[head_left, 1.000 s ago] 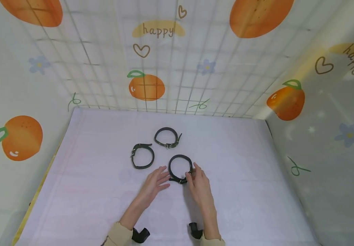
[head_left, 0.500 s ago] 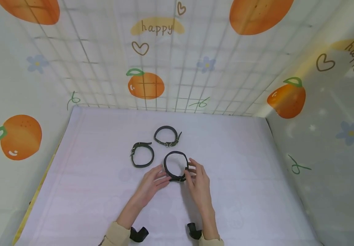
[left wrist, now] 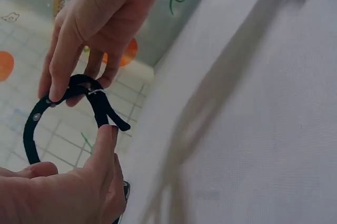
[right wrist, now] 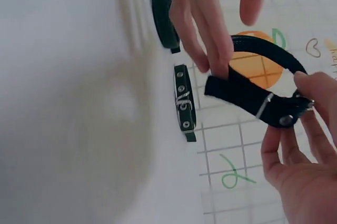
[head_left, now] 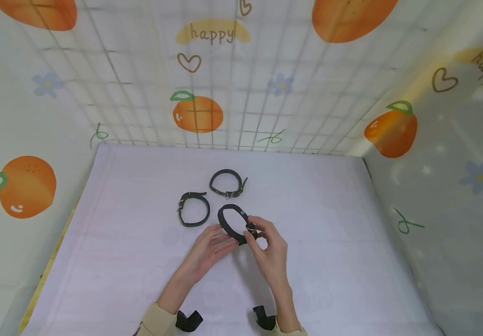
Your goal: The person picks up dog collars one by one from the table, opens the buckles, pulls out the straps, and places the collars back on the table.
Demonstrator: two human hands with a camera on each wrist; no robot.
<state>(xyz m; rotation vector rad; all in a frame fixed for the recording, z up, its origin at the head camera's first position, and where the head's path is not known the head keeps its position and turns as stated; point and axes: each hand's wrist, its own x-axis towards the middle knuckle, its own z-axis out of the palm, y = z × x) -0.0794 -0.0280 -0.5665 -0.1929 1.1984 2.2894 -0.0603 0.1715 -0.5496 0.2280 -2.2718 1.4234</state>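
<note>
A black buckled collar (head_left: pixel 225 227), closed into a loop, is tilted up off the table between my two hands. My right hand (head_left: pixel 272 254) pinches it at the buckle side, thumb in front and fingers behind. My left hand (head_left: pixel 208 252) has its fingers stretched out, their tips against the lower left of the loop. In the right wrist view the strap's free end (right wrist: pixel 242 95) points at the left fingers, and the left thumb stands apart from it. The left wrist view shows metal-ringed holes in the band (left wrist: pixel 30 129).
Two similar black collars lie on the white tabletop (head_left: pixel 120 233), one to the left (head_left: pixel 192 225) and one farther back (head_left: pixel 225 171). Behind the table hangs a printed curtain (head_left: pixel 141 107) over a wire grid. Black wrist-camera pieces (head_left: pixel 189 322) sit by both cuffs.
The collar has risen and turned, its loop tilting leftward. My right fingers have closed into a pinch at its buckle. My left fingertips have come up against the band; the other two collars stay put.
</note>
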